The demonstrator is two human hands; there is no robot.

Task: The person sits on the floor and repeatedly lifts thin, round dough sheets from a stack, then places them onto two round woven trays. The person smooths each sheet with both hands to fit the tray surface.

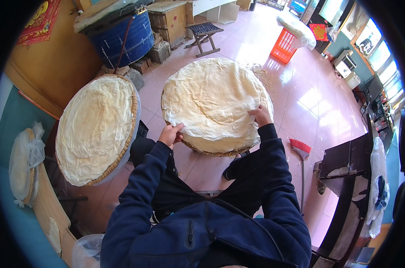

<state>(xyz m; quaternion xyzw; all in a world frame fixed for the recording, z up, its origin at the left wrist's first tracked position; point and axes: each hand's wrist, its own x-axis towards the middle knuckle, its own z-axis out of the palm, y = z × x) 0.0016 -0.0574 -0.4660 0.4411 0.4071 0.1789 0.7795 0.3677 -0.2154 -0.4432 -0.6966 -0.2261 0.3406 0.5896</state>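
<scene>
In front of my knees is a stack of large, thin round flatbread sheets [212, 97] on a round woven tray [222, 154]. My left hand [171, 134] pinches the near left edge of the top sheet between thumb and fingers. Over on the right side, my right hand [261, 115] grips a fold of the same sheet. Its near edge sits back from the rim, so the layer below [219, 143] shows. To my left, a second woven tray [132, 125] carries another pile of wrinkled sheets [97, 129], with plastic film under it.
A blue drum stove [122, 47] stands on bricks at the back left, near a folding stool [205, 35]. Farther right is an orange plastic crate [282, 47] with a plastic-covered bundle on top. A red-bristled broom [300, 147] lies by my right leg, beside a dark cabinet [344, 160].
</scene>
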